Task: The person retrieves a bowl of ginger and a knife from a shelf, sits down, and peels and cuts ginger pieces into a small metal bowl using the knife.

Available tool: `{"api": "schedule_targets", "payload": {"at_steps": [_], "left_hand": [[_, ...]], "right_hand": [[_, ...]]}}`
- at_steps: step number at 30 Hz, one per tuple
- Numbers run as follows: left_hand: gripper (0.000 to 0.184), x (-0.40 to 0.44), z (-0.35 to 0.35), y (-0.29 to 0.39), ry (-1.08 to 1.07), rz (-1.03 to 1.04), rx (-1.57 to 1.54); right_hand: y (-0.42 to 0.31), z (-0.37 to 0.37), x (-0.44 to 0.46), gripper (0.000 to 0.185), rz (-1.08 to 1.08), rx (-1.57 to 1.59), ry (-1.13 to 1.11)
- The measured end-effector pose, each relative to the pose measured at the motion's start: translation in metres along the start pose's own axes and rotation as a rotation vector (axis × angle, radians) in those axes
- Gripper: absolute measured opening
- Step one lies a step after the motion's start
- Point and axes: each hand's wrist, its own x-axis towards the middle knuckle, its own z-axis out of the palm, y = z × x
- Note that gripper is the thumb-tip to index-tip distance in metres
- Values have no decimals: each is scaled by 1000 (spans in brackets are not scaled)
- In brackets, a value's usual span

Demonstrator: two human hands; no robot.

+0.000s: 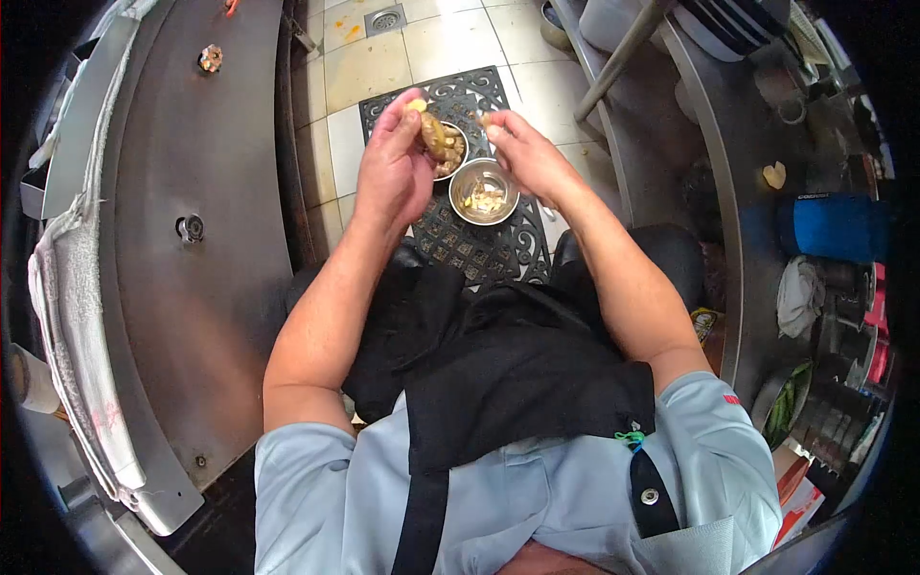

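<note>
My left hand is closed around a knobby brown piece of ginger root, with a pale yellow cut face at its upper end. It is held above a bowl of more ginger pieces, partly hidden by the hand and the root. To the right, my right hand is closed in a pinch; a small brownish bit shows at its fingertips, too small to name. Below and between the hands stands a round metal bowl with pale yellow scraps at its bottom.
Both bowls stand on a black patterned rubber mat over a tiled floor. A steel counter front with knobs runs along the left. At right, a metal shelf holds a blue container and a white cloth.
</note>
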Motion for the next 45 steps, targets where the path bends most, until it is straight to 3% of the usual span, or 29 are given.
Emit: {"api": "schedule_targets", "payload": {"at_steps": [2, 6, 10, 13, 16, 19, 23, 28, 36, 39, 45], "left_hand": [[26, 4, -6, 6, 38, -4, 23], [19, 7, -15, 13, 84, -70, -12], [16, 8, -16, 15, 86, -150, -104], [17, 9, -18, 15, 15, -186, -156], [19, 7, -18, 16, -33, -232, -193], [22, 6, -18, 16, -8, -266, -209], [26, 6, -16, 16, 11, -324, -270], [27, -2, -6, 8, -45, -379, -260], [20, -7, 0, 0, -4, -261, -128], [19, -10, 4, -1, 21, -232, -105], [21, -12, 7, -4, 84, -199, -95]], "right_hand": [[15, -6, 8, 36, 76, -293, 11], [50, -1, 24, 27, 64, -583, 107], [84, -9, 43, 23, -72, -664, -1], [37, -2, 14, 25, 159, -702, -96], [46, -6, 18, 32, 121, -811, -87], [42, -8, 18, 39, 54, -754, 19], [20, -10, 11, 49, -287, -416, 242], [-33, 17, -36, 54, -412, -141, -5], [-38, 33, -46, 55, -498, -351, 15], [-43, 34, -49, 53, -438, -375, 12], [-36, 37, -45, 49, -529, -325, 28]]}}
